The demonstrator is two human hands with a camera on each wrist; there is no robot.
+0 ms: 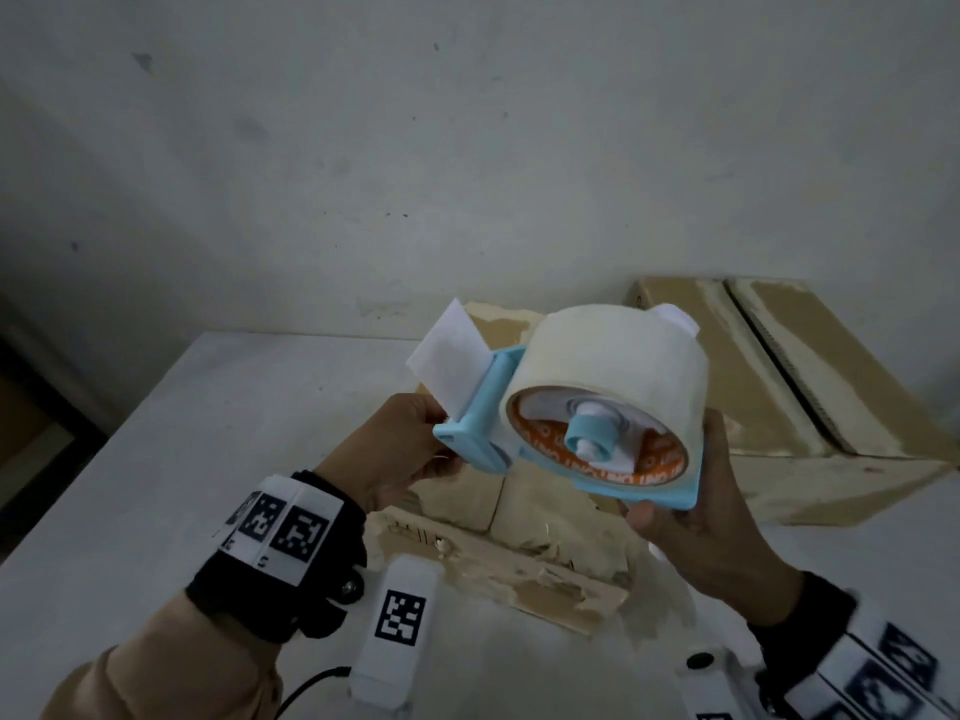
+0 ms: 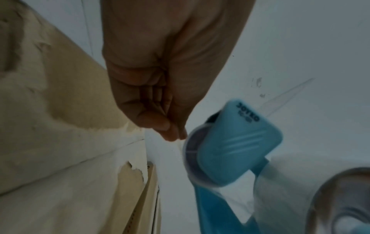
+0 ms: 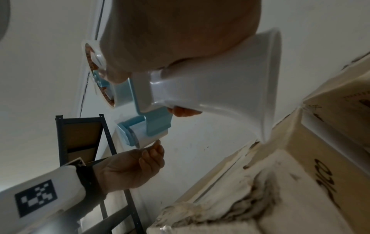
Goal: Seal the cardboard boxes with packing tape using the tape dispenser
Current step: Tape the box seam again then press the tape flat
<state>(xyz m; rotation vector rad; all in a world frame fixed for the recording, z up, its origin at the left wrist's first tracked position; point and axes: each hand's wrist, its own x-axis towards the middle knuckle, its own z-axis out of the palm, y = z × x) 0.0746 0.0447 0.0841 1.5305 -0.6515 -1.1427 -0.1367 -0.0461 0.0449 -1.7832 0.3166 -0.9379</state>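
Note:
A light-blue tape dispenser (image 1: 475, 441) with a fat roll of pale tape (image 1: 613, 356) is held up in the air over a worn cardboard box (image 1: 524, 558). My right hand (image 1: 685, 491) grips its handle (image 3: 220, 79) from below. My left hand (image 1: 441, 454) is at the dispenser's front end, fingers curled. In the left wrist view its thumb and fingertips (image 2: 174, 133) pinch together right beside the blue roller guard (image 2: 236, 142), apparently on the thin clear tape end. A white flap (image 1: 452, 350) sticks up at the front.
A second, larger cardboard box (image 1: 779, 387) with a taped centre seam sits at the back right against the wall. Both boxes rest on a white table (image 1: 208, 459). A dark metal shelf rack (image 3: 80, 134) stands off to the left.

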